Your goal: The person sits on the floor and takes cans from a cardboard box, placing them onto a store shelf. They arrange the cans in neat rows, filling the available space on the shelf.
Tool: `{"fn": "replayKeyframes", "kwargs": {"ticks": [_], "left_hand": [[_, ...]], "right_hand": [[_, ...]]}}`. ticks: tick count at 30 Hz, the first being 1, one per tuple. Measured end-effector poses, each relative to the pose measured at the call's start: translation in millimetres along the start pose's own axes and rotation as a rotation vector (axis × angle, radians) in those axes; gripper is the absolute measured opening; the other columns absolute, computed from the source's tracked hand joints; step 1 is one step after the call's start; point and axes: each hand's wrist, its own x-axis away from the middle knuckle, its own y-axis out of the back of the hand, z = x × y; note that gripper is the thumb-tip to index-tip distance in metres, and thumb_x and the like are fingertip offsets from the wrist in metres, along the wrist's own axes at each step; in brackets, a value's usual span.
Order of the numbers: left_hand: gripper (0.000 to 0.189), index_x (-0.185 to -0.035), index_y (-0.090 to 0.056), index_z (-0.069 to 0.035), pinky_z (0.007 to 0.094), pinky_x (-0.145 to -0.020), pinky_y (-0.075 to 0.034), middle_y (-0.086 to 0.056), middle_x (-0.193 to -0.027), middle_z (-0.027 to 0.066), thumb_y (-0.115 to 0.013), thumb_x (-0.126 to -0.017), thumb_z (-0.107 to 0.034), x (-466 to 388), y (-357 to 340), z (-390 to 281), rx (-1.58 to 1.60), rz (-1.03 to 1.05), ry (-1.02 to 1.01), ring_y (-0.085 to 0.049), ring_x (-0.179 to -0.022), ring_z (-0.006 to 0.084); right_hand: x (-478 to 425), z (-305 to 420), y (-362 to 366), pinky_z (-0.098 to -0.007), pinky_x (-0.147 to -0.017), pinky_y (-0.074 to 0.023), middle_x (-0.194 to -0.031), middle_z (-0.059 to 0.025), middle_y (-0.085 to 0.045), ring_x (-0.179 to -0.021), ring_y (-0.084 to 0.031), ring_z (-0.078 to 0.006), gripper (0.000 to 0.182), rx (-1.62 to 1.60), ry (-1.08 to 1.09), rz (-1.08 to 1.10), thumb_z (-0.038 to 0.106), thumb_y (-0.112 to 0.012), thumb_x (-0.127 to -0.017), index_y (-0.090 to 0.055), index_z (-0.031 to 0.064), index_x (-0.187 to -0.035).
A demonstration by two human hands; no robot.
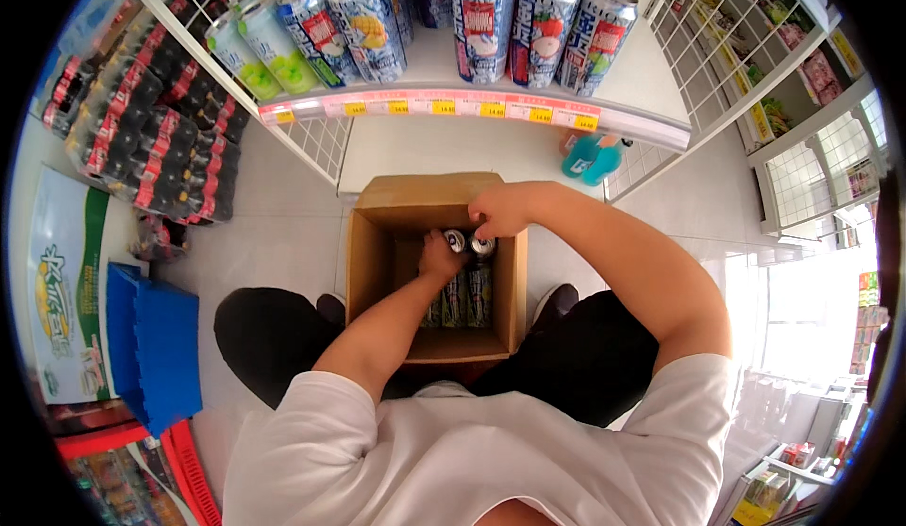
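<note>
An open cardboard box point(366, 260) stands on the floor between my legs. Inside it, my left hand point(439, 253) is closed around the upper part of a drink can point(454, 241). Just right of that, a second can point(483, 246) shows its silver top. My right hand point(504, 211) hangs over the box's far right corner, thumb and fingers apart, the thumb close to the second can's top. Whether the thumb touches it cannot be told. Several dark green patterned cans point(479, 296) lie in the lower right of the box, partly hidden by my left forearm.
Ahead is a white shelf point(425, 62) with rows of tall cans point(485, 23) and price tags along its edge. Blue-green bottles point(593, 158) stand on the lower shelf point(453, 147). Bottle packs point(152, 130) are stacked left, near a blue bin point(159, 349) and red basket point(187, 469).
</note>
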Motion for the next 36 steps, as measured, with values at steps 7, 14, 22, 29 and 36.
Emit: {"fn": "replayKeyframes", "kwargs": {"ticks": [7,14,22,29,36], "left_hand": [[0.077,-0.128,-0.051,-0.004,0.0486,-0.094,-0.056,-0.067,-0.124,0.0198,-0.089,-0.068,-0.032,16.8,46.0,-38.8,-0.154,0.1,0.041,-0.066,-0.115,0.0383],[0.067,-0.117,-0.065,-0.003,0.0466,-0.092,-0.058,-0.072,-0.113,0.0205,-0.086,-0.065,-0.039,44.2,142.1,-95.0,-0.519,0.258,-0.147,-0.071,-0.105,0.0368],[0.052,-0.107,-0.065,0.0,0.0388,-0.078,-0.056,-0.07,-0.091,0.0171,-0.084,-0.068,-0.029,105.3,330.3,-175.0,-0.191,0.048,-0.51,-0.07,-0.086,0.027],[0.053,-0.112,-0.059,0.002,0.0337,-0.078,-0.055,-0.069,-0.094,0.0125,-0.083,-0.073,-0.025,129.9,433.6,-270.6,0.015,-0.336,-0.88,-0.067,-0.083,0.0189],[0.06,-0.112,-0.061,0.003,0.0463,-0.084,-0.056,-0.072,-0.099,0.0227,-0.076,-0.074,-0.04,78.4,425.4,-326.4,-0.427,-0.538,-0.709,-0.071,-0.093,0.0397]], "right_hand": [[-21.5,-10.8,-8.9,-0.0462,-0.085,-0.0533,-0.105,-0.0209,-0.072,-0.101,-0.067,-0.0376,0.043,-0.028,-0.007,0.011,0.036,-0.068,-0.092,-0.067,0.0024,-0.118],[-17.3,-17.3,-7.8,-0.0456,-0.088,-0.0529,-0.11,-0.0199,-0.071,-0.105,-0.066,-0.0373,0.046,0.069,0.029,-0.026,0.039,-0.068,-0.091,-0.067,0.0031,-0.119],[-6.9,5.2,8.1,-0.0472,-0.093,-0.0518,-0.121,-0.017,-0.069,-0.111,-0.065,-0.0364,0.053,0.152,-0.039,0.066,0.045,-0.065,-0.092,-0.063,0.0069,-0.129],[-15.4,0.1,-2.2,-0.0479,-0.079,-0.0537,-0.094,-0.0143,-0.071,-0.091,-0.068,-0.0328,0.04,0.14,-0.005,-0.022,0.042,-0.062,-0.091,-0.07,0.0039,-0.096],[-14.6,2.0,7.3,-0.0461,-0.096,-0.0507,-0.126,-0.0175,-0.067,-0.116,-0.063,-0.0355,0.057,0.122,-0.092,0.112,0.046,-0.063,-0.092,-0.062,0.0068,-0.134]]}}
